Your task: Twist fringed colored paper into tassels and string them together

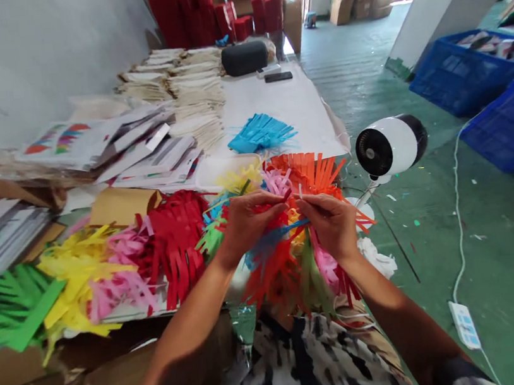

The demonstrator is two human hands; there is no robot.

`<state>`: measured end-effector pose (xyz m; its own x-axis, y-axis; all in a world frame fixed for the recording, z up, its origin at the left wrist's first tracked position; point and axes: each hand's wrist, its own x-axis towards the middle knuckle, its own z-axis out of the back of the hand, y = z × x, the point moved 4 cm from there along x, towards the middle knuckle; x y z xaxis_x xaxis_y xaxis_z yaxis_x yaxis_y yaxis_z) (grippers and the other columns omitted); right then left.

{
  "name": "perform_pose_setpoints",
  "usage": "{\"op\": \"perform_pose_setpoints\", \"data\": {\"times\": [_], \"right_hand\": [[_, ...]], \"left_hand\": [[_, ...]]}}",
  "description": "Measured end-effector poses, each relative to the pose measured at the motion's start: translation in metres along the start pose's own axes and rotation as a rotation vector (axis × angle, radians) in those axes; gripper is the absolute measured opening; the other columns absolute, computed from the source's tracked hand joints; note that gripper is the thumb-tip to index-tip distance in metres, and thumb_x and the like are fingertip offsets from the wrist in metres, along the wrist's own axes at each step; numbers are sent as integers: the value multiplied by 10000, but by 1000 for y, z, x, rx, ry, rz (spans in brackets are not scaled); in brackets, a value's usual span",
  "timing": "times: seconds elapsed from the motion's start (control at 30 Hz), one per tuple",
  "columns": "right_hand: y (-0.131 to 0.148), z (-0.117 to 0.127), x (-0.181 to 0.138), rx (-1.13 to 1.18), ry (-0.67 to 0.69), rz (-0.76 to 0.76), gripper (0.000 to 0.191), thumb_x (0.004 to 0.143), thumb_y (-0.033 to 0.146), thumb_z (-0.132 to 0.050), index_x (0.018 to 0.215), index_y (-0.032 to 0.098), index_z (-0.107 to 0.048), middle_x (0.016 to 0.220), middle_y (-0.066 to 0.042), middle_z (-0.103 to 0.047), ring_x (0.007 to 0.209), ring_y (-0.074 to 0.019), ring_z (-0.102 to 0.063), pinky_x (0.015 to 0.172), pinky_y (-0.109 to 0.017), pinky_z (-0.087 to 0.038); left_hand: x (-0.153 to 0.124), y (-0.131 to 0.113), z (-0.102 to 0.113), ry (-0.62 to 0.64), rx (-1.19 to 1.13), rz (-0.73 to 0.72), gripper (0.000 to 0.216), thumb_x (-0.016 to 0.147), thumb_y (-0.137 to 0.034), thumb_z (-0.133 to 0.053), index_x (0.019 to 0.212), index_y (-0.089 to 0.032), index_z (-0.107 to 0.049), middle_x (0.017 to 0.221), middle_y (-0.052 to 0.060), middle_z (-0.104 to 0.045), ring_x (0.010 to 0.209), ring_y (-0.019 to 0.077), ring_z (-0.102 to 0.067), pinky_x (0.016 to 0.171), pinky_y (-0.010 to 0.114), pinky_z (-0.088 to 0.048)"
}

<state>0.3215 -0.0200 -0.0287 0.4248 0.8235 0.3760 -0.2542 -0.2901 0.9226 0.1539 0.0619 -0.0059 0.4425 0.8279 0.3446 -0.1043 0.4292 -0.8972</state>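
Observation:
My left hand (248, 224) is closed in a pinch, with the dark red twisted end of a paper tassel (287, 194) at its fingertips. Close beside it, my right hand (334, 223) pinches too; a small whitish bit shows at its fingertips, but what it grips is unclear. Under both hands hangs a bunch of fringed paper tassels in red, blue, yellow, green and pink. An orange fringe (314, 172) lies just behind the fingers. Beyond it, a blue fringed piece (260, 131) rests on the white table surface (273, 101).
Green (14, 303), yellow (75, 275) and red fringes (180, 241) lie along the table's left front. Printed packets (152, 162) are stacked behind. A white fan (398, 144) stands right of the table. Blue crates (465, 74) and a power strip (464, 324) are on the floor.

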Motion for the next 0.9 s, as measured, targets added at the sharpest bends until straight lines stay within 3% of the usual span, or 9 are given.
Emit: {"op": "perform_pose_setpoints", "data": {"times": [0.13,0.33,0.67,0.9], "right_hand": [[-7,1,2,54,5,-72,218,858,417,-818,940,218,-853,841,-51,-814,703,-180,-743,667,-299,-600],[-15,-2,4,136,67,-195,263,818,447,-830,905,199,-833,780,-40,-798,665,-179,-732,637,-293,-604],[-15,-5,5,173,111,-199,270,826,466,-818,907,208,-820,730,-26,-775,641,-174,-725,616,-291,-607],[-10,-8,1,91,40,-171,259,875,450,-774,853,192,-780,720,-25,-754,605,-143,-661,567,-251,-523]], "left_hand": [[-3,3,-14,46,-36,-15,203,847,-420,-863,914,-229,-866,912,67,-820,850,214,-752,818,352,-590],[-6,7,-14,48,-72,37,247,837,-455,-862,885,-213,-859,903,79,-817,842,221,-750,794,353,-605],[-11,14,-13,42,-188,98,214,824,-420,-882,917,-228,-863,934,75,-816,877,217,-747,799,343,-607],[-21,-6,-16,-150,42,-126,93,930,-281,-790,1008,-264,-839,999,42,-783,933,168,-718,883,318,-568]]}}
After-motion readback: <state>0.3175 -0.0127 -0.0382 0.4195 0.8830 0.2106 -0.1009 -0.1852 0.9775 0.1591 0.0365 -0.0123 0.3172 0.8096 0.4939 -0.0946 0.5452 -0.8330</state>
